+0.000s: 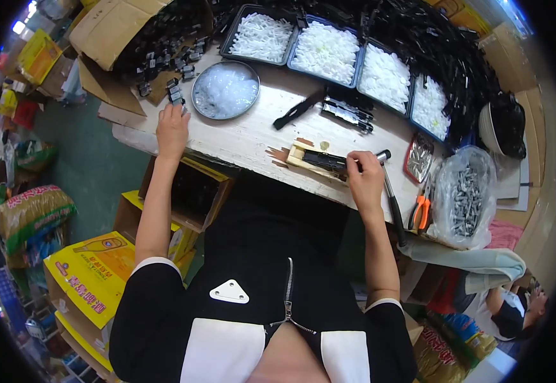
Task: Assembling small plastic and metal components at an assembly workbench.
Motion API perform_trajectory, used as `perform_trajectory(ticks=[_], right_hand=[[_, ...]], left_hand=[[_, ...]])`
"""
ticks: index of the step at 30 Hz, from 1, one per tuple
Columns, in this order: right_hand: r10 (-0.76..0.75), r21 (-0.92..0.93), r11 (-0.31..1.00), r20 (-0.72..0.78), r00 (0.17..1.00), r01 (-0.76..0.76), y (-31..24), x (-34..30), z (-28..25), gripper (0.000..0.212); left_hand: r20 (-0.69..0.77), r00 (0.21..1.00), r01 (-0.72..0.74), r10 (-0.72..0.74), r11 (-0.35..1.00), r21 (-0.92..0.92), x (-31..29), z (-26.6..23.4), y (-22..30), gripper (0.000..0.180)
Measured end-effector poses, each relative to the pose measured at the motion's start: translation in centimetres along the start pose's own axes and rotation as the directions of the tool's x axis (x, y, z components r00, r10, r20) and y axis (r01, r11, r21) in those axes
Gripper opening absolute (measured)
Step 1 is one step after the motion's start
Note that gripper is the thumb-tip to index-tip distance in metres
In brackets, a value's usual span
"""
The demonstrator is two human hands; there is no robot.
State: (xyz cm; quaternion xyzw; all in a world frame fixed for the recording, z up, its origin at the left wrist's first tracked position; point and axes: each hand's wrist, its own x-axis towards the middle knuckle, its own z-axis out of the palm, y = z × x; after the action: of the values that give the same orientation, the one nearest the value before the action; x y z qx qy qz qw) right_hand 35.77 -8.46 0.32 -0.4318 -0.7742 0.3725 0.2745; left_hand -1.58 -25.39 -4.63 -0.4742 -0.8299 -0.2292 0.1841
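Observation:
My left hand [172,133] reaches to the back left of the bench, its fingers together at a small black-and-silver metal part [176,94]; whether they grip it is hard to see. My right hand [365,184] is closed, thumb and fingers pinching the right end of a long black plastic piece [324,159]. That piece lies in a pale yellow block-like holder [296,155] near the bench's front edge. Right beside this hand is a hammer [389,191], its head close to my knuckles and its dark handle running toward me.
A round metal dish [225,90] holds clear bits. Black trays [289,62] of small white parts line the back, before heaped black pieces [440,45]. Black-and-silver strips [348,115] lie mid-bench. Orange-handled pliers [421,212] and a plastic bag of metal parts [466,198] sit right.

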Motion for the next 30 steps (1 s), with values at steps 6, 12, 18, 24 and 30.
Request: perform_trajectory(ticks=[6, 12, 18, 24, 30], right_hand=[[-0.481, -0.466, 0.729, 0.172, 0.860, 0.501, -3.0, -0.8, 1.4, 0.027], [-0.485, -0.497, 0.611, 0.380, 0.787, 0.616, -2.3, -1.4, 4.0, 0.032], [-0.478, -0.496, 0.541, 0.484, 0.733, 0.680, -1.7, -0.5, 3.5, 0.033], [-0.520, -0.463, 0.560, 0.450, 0.726, 0.687, -1.1, -0.7, 3.6, 0.036], [-0.573, -0.285, 0.784, 0.008, 0.819, 0.552, -0.6, -0.1, 3.2, 0.023]], left_hand=[[-0.029, 0.999, -0.013, 0.012, 1.000, -0.012, -0.4, 0.2, -0.7, 0.016], [0.018, 0.995, 0.100, -0.099, 0.992, -0.075, -0.1, -1.3, -1.5, 0.021], [0.584, 0.784, 0.611, -0.211, 0.095, -0.786, 0.6, -3.2, 6.4, 0.020], [0.745, 0.656, 0.746, 0.121, 0.050, -0.665, 0.9, -2.9, 14.9, 0.019], [0.670, 0.720, 0.521, 0.181, 0.498, -0.693, 0.0, -0.8, 19.9, 0.014]])
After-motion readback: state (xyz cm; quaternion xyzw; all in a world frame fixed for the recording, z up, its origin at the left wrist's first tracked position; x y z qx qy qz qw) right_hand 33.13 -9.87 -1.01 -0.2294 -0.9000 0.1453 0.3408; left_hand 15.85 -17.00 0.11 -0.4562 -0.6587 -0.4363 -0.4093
